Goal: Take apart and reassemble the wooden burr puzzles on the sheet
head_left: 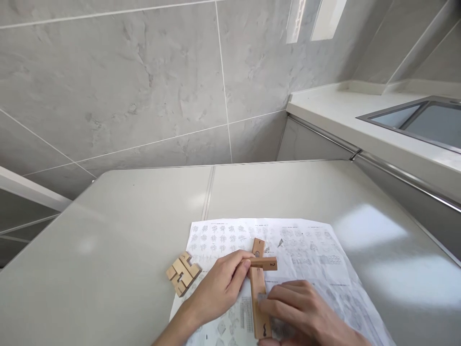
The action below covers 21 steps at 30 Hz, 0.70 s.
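- pale wood is under both hands: a long pale wooden bar (258, 286) lies flat on a printed white paper sheet (317, 254). its long axis runs almost straight away from the person, with the near end at the bottom edge of the view and the far end towards the wall.
- a short pale wooden block marked 2 (267, 264) sits across the bar near its far end, at a right angle, so the two form a cross. most of the block sticks out to the right of the bar.
- the left hand (219, 288) comes in from the left, closed into a pinch. its thumb and fingertips grip the left end of the short block where it meets the bar.
- the right hand (302, 312) comes in from the right, nearer the person. its fingers curl onto the near half of the bar and the thumb is by the near end; it holds the bar and nothing else.
- the crossing lies just beyond the right hand and right at the left hand's fingertips, so the left hand is the nearer one to the block.
- a cluster of notched pale wooden pieces (182, 274) lies just left of the left hand at the sheet's edge, touched by neither hand.
- the sheet rests on a smooth light grey tabletop (108, 250). grey stone wall tiles (144, 86) stand behind it, and a steel-rimmed sink (389, 126) is well off to the right.
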Motion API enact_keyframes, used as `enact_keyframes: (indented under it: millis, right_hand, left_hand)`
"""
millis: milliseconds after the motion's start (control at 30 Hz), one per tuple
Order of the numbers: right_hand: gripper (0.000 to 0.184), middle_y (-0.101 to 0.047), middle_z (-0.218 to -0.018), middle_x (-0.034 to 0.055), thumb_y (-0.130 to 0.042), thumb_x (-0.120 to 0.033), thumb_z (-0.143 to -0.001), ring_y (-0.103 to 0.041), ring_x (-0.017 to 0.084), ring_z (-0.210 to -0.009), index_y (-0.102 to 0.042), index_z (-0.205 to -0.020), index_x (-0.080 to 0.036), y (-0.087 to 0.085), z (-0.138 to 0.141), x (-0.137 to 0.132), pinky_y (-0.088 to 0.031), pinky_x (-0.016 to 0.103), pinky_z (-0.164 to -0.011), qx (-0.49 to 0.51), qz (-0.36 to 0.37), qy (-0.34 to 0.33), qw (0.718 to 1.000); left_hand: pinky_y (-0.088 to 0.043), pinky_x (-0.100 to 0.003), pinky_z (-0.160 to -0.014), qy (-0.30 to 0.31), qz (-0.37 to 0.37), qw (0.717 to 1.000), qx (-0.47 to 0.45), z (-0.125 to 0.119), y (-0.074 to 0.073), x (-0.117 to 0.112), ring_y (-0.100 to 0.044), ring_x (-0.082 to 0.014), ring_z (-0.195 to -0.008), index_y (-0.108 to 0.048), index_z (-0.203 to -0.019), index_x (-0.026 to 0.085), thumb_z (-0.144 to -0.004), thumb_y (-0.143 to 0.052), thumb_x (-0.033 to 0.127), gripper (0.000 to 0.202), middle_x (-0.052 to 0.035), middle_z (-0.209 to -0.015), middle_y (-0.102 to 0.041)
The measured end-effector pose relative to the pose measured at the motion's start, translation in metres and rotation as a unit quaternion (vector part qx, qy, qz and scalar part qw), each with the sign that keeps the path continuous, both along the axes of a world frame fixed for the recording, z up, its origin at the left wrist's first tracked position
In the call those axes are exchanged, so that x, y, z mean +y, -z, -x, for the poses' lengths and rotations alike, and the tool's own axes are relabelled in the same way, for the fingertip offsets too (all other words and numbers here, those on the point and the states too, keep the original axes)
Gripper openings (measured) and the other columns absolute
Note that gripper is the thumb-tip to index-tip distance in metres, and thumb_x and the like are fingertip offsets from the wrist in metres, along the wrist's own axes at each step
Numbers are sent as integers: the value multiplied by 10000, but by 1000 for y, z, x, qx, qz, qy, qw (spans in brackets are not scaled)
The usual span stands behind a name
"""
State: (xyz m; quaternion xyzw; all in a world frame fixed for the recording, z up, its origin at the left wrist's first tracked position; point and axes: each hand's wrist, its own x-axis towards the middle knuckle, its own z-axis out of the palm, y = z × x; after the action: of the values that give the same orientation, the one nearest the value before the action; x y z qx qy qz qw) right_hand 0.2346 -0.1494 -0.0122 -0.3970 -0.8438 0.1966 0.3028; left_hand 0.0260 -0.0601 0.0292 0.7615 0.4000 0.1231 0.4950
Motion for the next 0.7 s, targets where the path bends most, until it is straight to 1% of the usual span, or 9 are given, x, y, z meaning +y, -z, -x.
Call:
enact_keyframes:
  millis: [133, 267, 400, 500, 600, 700]
  right_hand:
    - [152, -696, -721, 3, -640, -384, -1021, -651, 183, -557, -672, -1015, -235, 3, -3, 1, -526, 318, -565, -21, -4, -12, 1000]
    - [157, -698, -735, 3, -651, -410, -1020, -655, 185, -571, -673, -1016, -255, 7, -3, 1, -525, 310, -586, -17, -5, -8, 1000]
    - [154, -700, -749, 3, -674, -425, -1009, -660, 177, -581, -691, -984, -273, 4, -2, 1, -516, 282, -583, 30, 6, -8, 1000]
    - [137, -693, -734, -5, -686, -409, -998, -660, 170, -577, -709, -967, -278, -1, -2, 0, -525, 271, -588, 36, 38, 3, 999]
    - [120, -709, -754, -3, -701, -398, -986, -680, 173, -604, -717, -1004, -280, -2, -4, 0, -546, 269, -614, 22, 59, 13, 998]
    - [142, -727, -806, 4, -689, -389, -1002, -703, 171, -648, -699, -1069, -265, 3, -7, 0, -564, 264, -656, 19, 53, 11, 998]
  left_hand:
    - [-537, -311, -836, 0, -14, 1000, -10, 1, -2, 0, -677, -201, -933, -702, -1168, 286, -1138, -351, 412, 374, -30, -1055, -731]
    - [-534, -314, -918, 23, -39, 999, -18, 2, -6, -1, -688, -188, -971, -722, -1238, 346, -1141, -369, 355, 366, -16, -1096, -723]
    - [-541, -303, -880, 41, -62, 997, -2, 3, -9, -1, -686, -178, -919, -722, -1301, 394, -1142, -373, 336, 388, -14, -1071, -716]
    - [-543, -293, -890, 58, -78, 995, 5, 5, -10, -1, -685, -178, -959, -715, -1334, 429, -1141, -383, 315, 400, -12, -1114, -719]
    - [-546, -286, -898, 65, -79, 995, 7, 6, -12, -2, -690, -172, -974, -684, -1380, 451, -1141, -393, 304, 404, -8, -1156, -720]
    - [-546, -287, -915, 66, -78, 995, 7, 8, -12, -3, -693, -168, -997, -645, -1428, 458, -1148, -381, 298, 417, -8, -1189, -717]
